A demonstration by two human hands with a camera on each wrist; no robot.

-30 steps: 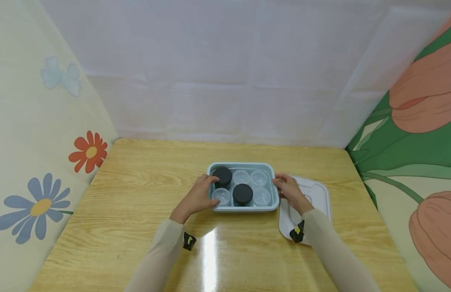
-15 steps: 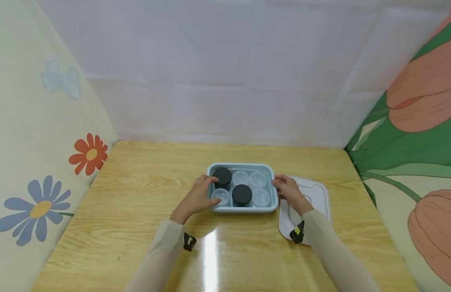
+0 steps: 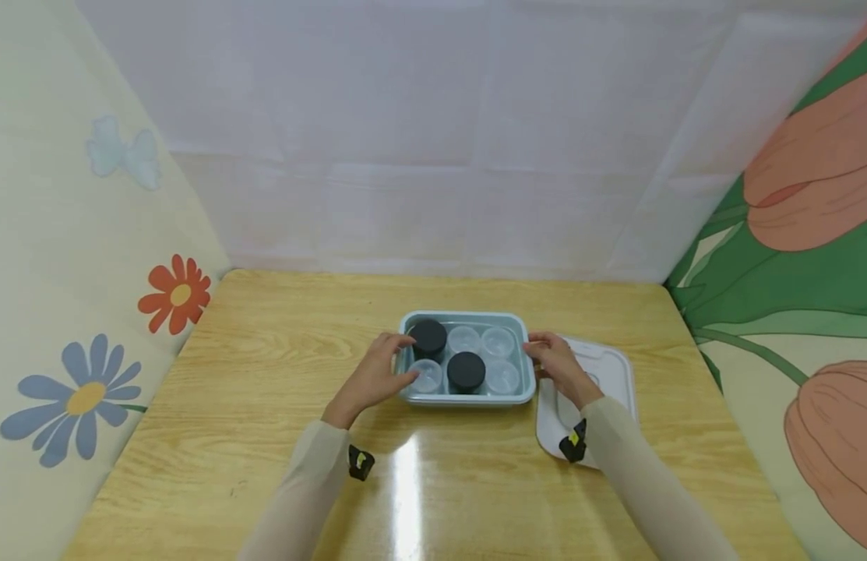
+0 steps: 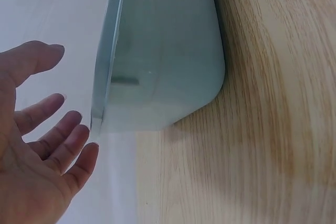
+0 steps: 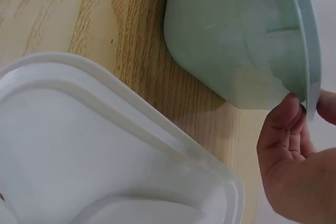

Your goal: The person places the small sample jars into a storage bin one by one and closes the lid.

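- Standing mid-table on the glossy wooden tabletop point(image 3: 265, 436), the pale blue rectangular plastic tub point(image 3: 465, 399) holds two black-lidded round jars point(image 3: 466, 371) and several small clear plastic cups point(image 3: 498, 343).
- The left hand point(image 3: 374, 377) sits at the tub's left end, fingers spread and straight, just off the rim in the left wrist view point(image 4: 37, 150); it grips nothing.
- The right hand point(image 3: 558, 365) pinches the right rim point(image 5: 310, 98) between thumb and fingers.
- A white rounded plastic lid point(image 3: 608, 374) lies flat just beside the tub, under the right forearm.
- The tub looks light and stiff but smooth-walled, likely slippery; the jutting rim at both short ends seems the surest hold, kept level so the loose cups stay put.
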